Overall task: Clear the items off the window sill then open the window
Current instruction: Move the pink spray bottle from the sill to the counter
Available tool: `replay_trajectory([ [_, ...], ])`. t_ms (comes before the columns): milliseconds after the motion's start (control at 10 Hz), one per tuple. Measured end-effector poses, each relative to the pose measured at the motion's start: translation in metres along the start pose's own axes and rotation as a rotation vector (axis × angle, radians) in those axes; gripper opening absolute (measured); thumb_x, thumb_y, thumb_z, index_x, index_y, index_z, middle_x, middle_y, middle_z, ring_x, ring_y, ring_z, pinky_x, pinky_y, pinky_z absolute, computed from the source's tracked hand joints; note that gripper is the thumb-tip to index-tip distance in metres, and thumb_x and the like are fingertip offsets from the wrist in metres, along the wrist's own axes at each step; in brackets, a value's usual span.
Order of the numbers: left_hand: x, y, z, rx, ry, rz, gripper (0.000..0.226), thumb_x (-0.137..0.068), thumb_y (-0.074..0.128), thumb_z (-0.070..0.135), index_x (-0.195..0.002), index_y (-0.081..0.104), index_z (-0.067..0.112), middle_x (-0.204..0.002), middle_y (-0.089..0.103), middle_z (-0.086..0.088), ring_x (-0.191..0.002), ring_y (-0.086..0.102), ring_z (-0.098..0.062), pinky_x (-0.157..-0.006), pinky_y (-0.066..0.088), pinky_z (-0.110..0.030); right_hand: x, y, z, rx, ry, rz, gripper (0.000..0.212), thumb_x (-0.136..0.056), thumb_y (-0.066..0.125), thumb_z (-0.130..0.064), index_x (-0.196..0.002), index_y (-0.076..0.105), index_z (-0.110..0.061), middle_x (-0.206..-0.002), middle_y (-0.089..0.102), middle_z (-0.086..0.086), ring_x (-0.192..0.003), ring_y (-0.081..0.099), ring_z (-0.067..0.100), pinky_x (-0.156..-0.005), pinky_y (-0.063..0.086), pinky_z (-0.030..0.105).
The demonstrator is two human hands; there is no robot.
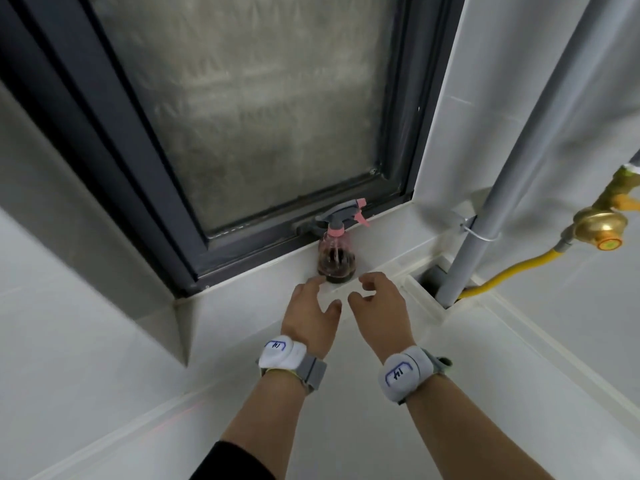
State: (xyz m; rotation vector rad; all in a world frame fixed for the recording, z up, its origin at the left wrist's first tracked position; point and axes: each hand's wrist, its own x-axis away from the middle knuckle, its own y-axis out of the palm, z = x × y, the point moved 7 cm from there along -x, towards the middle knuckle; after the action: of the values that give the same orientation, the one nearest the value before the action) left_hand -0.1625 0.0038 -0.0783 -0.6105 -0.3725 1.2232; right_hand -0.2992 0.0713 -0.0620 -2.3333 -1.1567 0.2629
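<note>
A small clear spray bottle (336,258) with dark liquid, a pink collar and a grey and pink trigger head stands upright on the white window sill (263,292), close to the dark window frame (145,161). The frosted pane (249,98) looks shut. My left hand (311,313) is just below and left of the bottle, fingers apart, a fingertip close to its base. My right hand (379,306) is just below and right of it, fingers curled and apart, holding nothing. Both wrists wear grey bands with white pads.
A grey vertical pipe (485,202) runs down into a floor opening at the right of the sill. A yellow gas hose (512,271) and brass valve (602,226) sit further right. White tiled walls surround the window recess.
</note>
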Motion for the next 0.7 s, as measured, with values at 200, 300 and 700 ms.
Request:
replay_trajectory([
  [200, -0.058, 0.009, 0.004, 0.055, 0.099, 0.089, 0.047, -0.076, 0.071, 0.029, -0.115, 0.047, 0.040, -0.102, 0.054, 0.017, -0.103, 0.055, -0.021, -0.084, 0.043, -0.029, -0.057, 0.014, -0.006, -0.018, -0.022, 0.071, 0.019, -0.082, 0.062, -0.030, -0.098, 0.051, -0.031, -0.106, 0.060, 0.000, -0.085, 0.059, 0.017, -0.064, 0.038, 0.020],
  [300, -0.080, 0.011, 0.005, 0.127, 0.120, 0.092, 0.046, -0.073, 0.070, 0.035, -0.114, 0.051, 0.041, -0.099, 0.061, 0.021, -0.101, 0.058, -0.016, -0.084, 0.052, -0.036, -0.075, 0.023, -0.012, -0.016, -0.039, 0.104, 0.035, -0.083, 0.062, -0.037, -0.114, 0.052, -0.025, -0.111, 0.055, 0.001, -0.091, 0.060, 0.020, -0.076, 0.047, 0.030],
  [700, -0.093, 0.027, 0.010, 0.200, 0.099, 0.116, 0.033, -0.086, 0.057, 0.013, -0.119, 0.052, 0.018, -0.112, 0.062, -0.002, -0.103, 0.060, -0.019, -0.089, 0.051, -0.043, -0.088, 0.030, -0.042, 0.004, -0.150, 0.223, 0.040, -0.083, 0.060, -0.050, -0.116, 0.062, -0.026, -0.109, 0.050, 0.003, -0.090, 0.060, 0.023, -0.081, 0.053, 0.039],
])
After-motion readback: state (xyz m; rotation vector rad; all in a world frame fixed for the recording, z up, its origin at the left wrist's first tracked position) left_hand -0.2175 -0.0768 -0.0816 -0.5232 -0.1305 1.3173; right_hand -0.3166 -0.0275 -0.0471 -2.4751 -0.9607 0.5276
